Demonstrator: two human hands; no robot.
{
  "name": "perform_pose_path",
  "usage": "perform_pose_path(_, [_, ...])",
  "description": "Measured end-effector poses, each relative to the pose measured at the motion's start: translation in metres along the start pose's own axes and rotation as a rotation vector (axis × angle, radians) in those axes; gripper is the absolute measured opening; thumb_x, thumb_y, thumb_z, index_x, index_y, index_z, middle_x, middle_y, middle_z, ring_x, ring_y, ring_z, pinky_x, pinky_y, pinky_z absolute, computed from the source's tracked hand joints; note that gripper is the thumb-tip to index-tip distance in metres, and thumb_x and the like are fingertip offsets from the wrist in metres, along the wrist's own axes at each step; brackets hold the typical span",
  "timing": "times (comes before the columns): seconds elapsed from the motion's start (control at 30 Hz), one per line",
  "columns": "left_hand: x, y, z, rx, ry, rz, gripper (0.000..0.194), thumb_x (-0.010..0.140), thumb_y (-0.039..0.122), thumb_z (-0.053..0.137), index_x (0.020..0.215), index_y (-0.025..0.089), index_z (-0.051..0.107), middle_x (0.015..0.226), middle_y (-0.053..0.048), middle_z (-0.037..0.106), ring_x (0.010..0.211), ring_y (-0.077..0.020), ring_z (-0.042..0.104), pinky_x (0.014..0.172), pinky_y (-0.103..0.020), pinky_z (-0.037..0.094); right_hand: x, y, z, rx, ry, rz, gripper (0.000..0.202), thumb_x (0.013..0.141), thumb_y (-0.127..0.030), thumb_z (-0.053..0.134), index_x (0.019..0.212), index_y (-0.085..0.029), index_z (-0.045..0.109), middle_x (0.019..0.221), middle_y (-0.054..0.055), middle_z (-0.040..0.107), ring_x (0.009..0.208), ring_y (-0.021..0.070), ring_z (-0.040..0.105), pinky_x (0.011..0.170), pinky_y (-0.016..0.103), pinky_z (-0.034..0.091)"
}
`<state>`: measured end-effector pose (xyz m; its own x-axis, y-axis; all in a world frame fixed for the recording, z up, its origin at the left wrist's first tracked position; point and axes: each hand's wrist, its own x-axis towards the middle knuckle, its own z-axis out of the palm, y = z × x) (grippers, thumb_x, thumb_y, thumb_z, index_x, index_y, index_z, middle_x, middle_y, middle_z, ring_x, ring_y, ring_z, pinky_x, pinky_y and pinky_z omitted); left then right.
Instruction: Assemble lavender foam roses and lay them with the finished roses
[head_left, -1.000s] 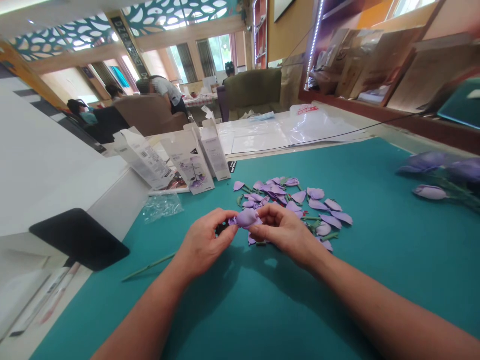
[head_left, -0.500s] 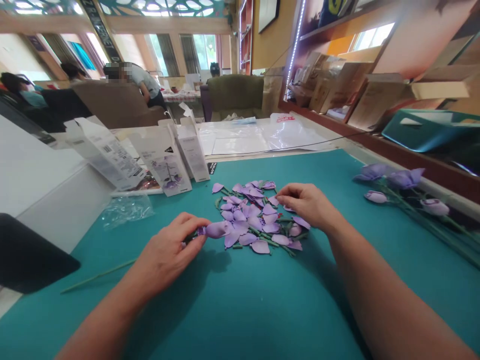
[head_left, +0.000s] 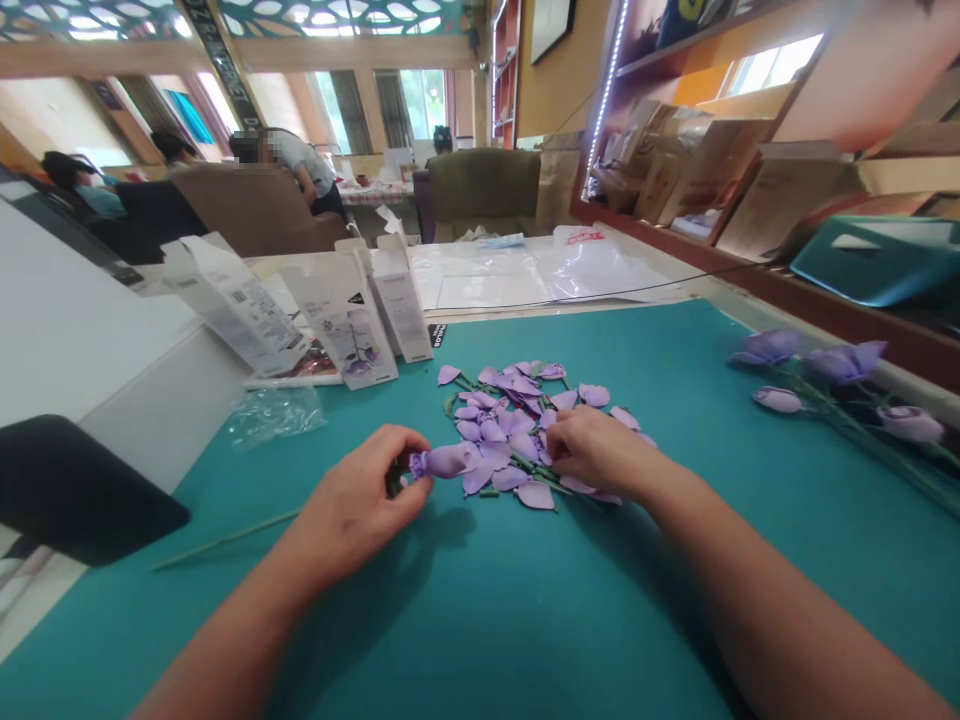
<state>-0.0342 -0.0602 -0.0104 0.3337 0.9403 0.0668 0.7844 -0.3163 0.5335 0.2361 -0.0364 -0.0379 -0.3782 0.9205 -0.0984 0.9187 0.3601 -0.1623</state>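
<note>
My left hand (head_left: 375, 490) is closed on a purple artificial flower (head_left: 444, 461), pinched near its base with the petals pointing right. A long green stem (head_left: 225, 540) runs from under that wrist to the lower left. Loose purple petals (head_left: 535, 495) and short green stem pieces (head_left: 489, 492) lie in a pile on the teal mat (head_left: 525, 620). Over the right part of this pile, my right hand (head_left: 596, 447) has its fingers curled together and pointing down. Whatever is between those fingertips is hidden.
Opened white boxes (head_left: 352, 335) stand at the back left beside crumpled clear plastic (head_left: 274, 415). Assembled purple flowers (head_left: 847, 362) on long stems lie at the right. A black object (head_left: 90, 490) sits at the left edge. People and armchairs (head_left: 486, 195) are farther back.
My right hand has moved down and nearer within the petal pile, uncovering petals at its far right. The left hand keeps the flower, its fingers slightly shifted. The whole view has shifted a little.
</note>
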Motion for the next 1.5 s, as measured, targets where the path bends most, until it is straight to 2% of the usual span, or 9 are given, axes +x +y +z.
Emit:
perform_pose_path(0.17, [-0.002,0.005,0.0,-0.014,0.014,0.027,0.016,0.077,0.029,0.051,0.089,0.021,0.058,0.084,0.0,0.06,0.068,-0.0156,0.055,0.061,-0.028,0.042,-0.002,-0.001,-0.005,0.116,0.116,0.046,0.014,0.077,-0.016,0.053,0.074,-0.021,0.065,0.074,0.004,0.066,0.069,0.0184,0.058,0.059,0.028,0.036])
perform_pose_path(0.27, [-0.003,0.004,0.002,-0.002,0.025,0.058,0.013,0.078,0.027,0.051,0.087,0.021,0.059,0.084,0.0,0.059,0.067,-0.0145,0.054,0.061,-0.027,0.041,-0.004,-0.004,-0.01,0.445,0.19,0.123,0.012,0.081,-0.029,0.05,0.076,-0.022,0.059,0.063,0.0,0.062,0.056,0.0154,0.053,0.052,0.027,0.035])
perform_pose_path(0.37, [-0.004,0.004,0.004,0.014,0.034,0.08,0.013,0.079,0.026,0.051,0.087,0.021,0.06,0.084,0.0,0.058,0.067,-0.0136,0.054,0.061,-0.027,0.04,-0.003,-0.008,-0.009,0.818,0.231,0.069,0.022,0.079,-0.043,0.054,0.075,-0.021,0.055,0.064,0.001,0.063,0.059,0.0156,0.056,0.053,0.026,0.04])
perform_pose_path(0.47, [-0.004,0.006,0.004,0.016,0.033,0.097,0.013,0.079,0.024,0.051,0.088,0.022,0.06,0.086,0.0,0.059,0.066,-0.0126,0.054,0.061,-0.027,0.04,-0.001,-0.011,-0.004,0.972,0.305,0.027,0.027,0.077,-0.047,0.058,0.074,-0.02,0.056,0.067,0.002,0.064,0.063,0.0166,0.058,0.054,0.027,0.042])
perform_pose_path(0.7, [-0.003,0.006,0.006,0.01,0.009,0.091,0.012,0.079,0.026,0.053,0.087,0.022,0.061,0.084,0.001,0.058,0.066,-0.0132,0.054,0.061,-0.026,0.04,0.006,-0.013,0.01,0.685,0.444,0.029,0.011,0.083,-0.029,0.054,0.081,-0.021,0.061,0.072,0.0,0.066,0.063,0.0151,0.058,0.059,0.027,0.043])
perform_pose_path(0.9, [0.0,0.0,0.002,0.003,0.031,0.058,0.016,0.081,0.03,0.053,0.091,0.023,0.062,0.086,0.001,0.06,0.07,-0.0145,0.056,0.064,-0.028,0.041,0.022,-0.031,0.031,0.382,0.368,-0.212,0.025,0.084,-0.014,0.053,0.103,-0.021,0.067,0.1,0.007,0.069,0.095,0.021,0.061,0.081,0.033,0.046])
perform_pose_path(1.13, [-0.002,-0.003,-0.003,0.006,0.065,0.074,0.016,0.081,0.031,0.054,0.091,0.024,0.064,0.091,0.0,0.061,0.07,-0.0145,0.057,0.066,-0.029,0.042,0.04,-0.063,0.035,-0.05,0.245,-0.289,0.014,0.083,-0.028,0.063,0.09,-0.017,0.07,0.092,0.009,0.069,0.089,0.0255,0.057,0.077,0.036,0.041])
perform_pose_path(1.37, [-0.006,0.003,0.0,0.045,0.094,0.187,0.012,0.08,0.021,0.054,0.089,0.022,0.062,0.088,0.0,0.063,0.071,-0.0142,0.056,0.068,-0.029,0.04,0.045,-0.071,0.043,-0.225,0.318,-0.281,0.02,0.089,-0.015,0.05,0.089,-0.014,0.07,0.085,0.011,0.071,0.083,0.0246,0.06,0.073,0.036,0.038])
perform_pose_path(1.5, [-0.007,0.005,0.004,0.107,0.079,0.218,0.011,0.08,0.02,0.055,0.089,0.022,0.06,0.091,-0.001,0.064,0.075,-0.0162,0.057,0.071,-0.031,0.039,0.042,-0.061,0.038,-0.143,0.364,-0.282,0.02,0.086,-0.013,0.054,0.097,-0.015,0.07,0.087,0.01,0.072,0.083,0.0241,0.063,0.075,0.034,0.041])
